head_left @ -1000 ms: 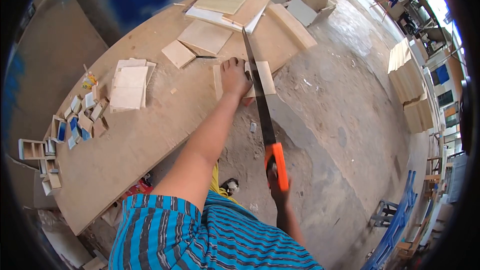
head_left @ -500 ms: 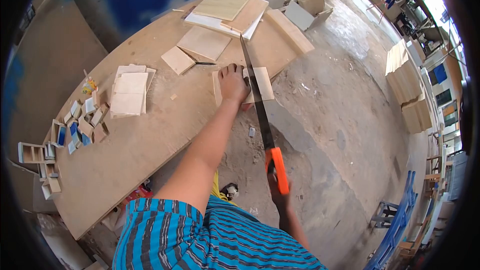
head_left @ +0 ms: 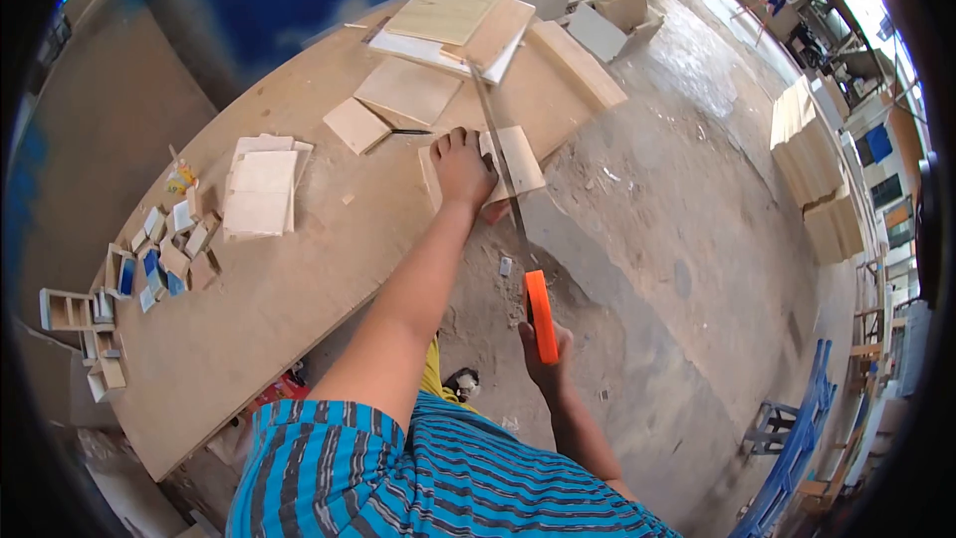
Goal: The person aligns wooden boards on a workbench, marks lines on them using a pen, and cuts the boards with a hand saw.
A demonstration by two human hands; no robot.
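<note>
My left hand (head_left: pixel 464 171) presses on a small wooden board (head_left: pixel 523 161) at the table's edge, fingers over its upper face and the thumb side near the saw blade. In my right hand (head_left: pixel 554 364) is a handsaw (head_left: pixel 541 317) with an orange handle, my fingers closed round it. Its long, thin blade crosses the board just right of my left hand, with the tip pointing away over the table. Part of the board lies hidden under my left hand. Close by on the table rests a dark pencil-like stick (head_left: pixel 410 132).
The wooden table (head_left: pixel 269 309) carries stacked boards (head_left: pixel 261 189), a heap of small wood blocks (head_left: pixel 171 257) and larger panels (head_left: pixel 453 5) at the far end. On the dusty floor to the right stand a pile of boards (head_left: pixel 805 169) and a blue metal frame (head_left: pixel 802 428).
My right hand has pushed the saw forward, away from me, and its handle now sits nearer the board. My left hand stays on the board.
</note>
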